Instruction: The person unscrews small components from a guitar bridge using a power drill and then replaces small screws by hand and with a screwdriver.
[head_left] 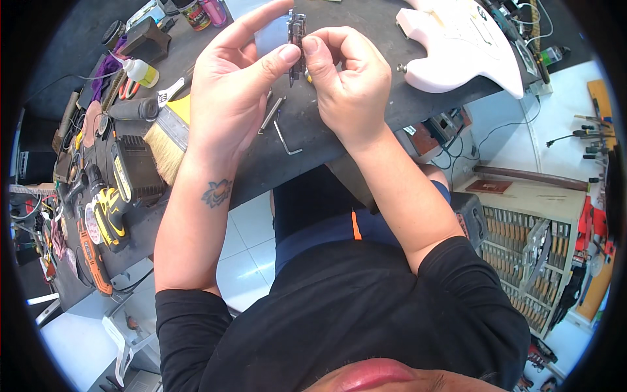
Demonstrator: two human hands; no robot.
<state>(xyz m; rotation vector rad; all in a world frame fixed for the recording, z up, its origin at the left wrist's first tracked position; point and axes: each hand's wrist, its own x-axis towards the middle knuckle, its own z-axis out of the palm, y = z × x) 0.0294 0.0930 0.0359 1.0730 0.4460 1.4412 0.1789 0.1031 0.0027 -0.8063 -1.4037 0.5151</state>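
Observation:
A small dark, shiny metal guitar bridge (296, 42) is held upright above the workbench, between my two hands. My left hand (238, 78) grips it from the left, thumb against its side and index finger stretched toward its top. On the other side my right hand (349, 75) pinches at its edge with thumb and curled index finger. Beneath the hands lie an L-shaped hex key (283, 138) and another slim metal tool (272, 115). A pale pink-white electric guitar body (450, 49) rests at the right of the bench.
Left of my left arm are a wide brush (168, 134), a glue bottle (140, 72), a yellow-black drill (109, 212) and an orange rotary tool (93, 255). The dark bench (251, 171) ends before my lap. A tool cabinet (529, 242) stands at right.

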